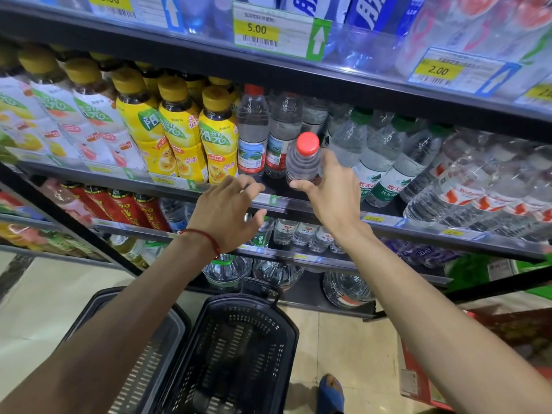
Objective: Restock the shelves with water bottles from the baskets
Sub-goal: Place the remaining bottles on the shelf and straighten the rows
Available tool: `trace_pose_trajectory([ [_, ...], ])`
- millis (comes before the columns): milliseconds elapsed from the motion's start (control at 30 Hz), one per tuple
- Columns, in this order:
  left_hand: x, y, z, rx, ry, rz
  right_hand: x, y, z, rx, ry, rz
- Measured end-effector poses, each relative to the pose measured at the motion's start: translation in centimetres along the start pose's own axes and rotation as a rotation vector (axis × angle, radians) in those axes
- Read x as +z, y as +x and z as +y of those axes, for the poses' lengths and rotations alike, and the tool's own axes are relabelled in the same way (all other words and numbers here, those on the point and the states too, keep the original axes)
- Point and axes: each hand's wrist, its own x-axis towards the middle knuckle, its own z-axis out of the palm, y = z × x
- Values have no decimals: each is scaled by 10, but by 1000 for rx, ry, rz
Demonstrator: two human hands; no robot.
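My right hand [331, 189] grips a clear water bottle [303, 162] with a red cap, holding it upright at the front of the middle shelf [298, 206]. Two more red-capped water bottles [254, 132] stand just behind and left of it. My left hand [227, 213] hovers in front of the shelf edge with fingers relaxed and spread, holding nothing; a red string circles its wrist. Two black plastic baskets [239, 351] sit on the floor below my arms; the right one looks empty.
Yellow-capped tea bottles [182, 130] fill the shelf's left part, green-capped water bottles [388, 162] its right. Price tags [268, 31] line the upper shelf edge. Lower shelves hold small and large water bottles [277, 270]. A blue-sandalled foot [330, 392] stands by the baskets.
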Motion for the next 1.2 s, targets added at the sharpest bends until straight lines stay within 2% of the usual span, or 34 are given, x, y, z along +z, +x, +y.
trace_pose_trajectory([
  [300, 0, 3, 3, -13, -31, -13, 16, -12, -10, 257, 389, 152],
  [600, 3, 0, 0, -37, -74, -4, 4, -10, -10, 336, 141, 155],
  [1200, 3, -1, 11, -85, -95, -18, 11, 3, -8, 381, 203, 161],
])
